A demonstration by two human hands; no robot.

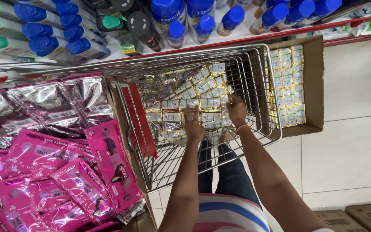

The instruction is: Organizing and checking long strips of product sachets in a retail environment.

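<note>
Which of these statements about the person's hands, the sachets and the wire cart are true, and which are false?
1. Both hands reach into the wire shopping cart. True.
2. The left hand holds a blue-capped bottle. False: it lies on the gold-edged sachet strips in the cart.
3. The right hand touches the same sachet strips. True.
4. The cardboard box beside the cart is empty. False: it holds more sachets.
5. The pink sachets lie inside the cart. False: they lie outside it, at the left.
</note>
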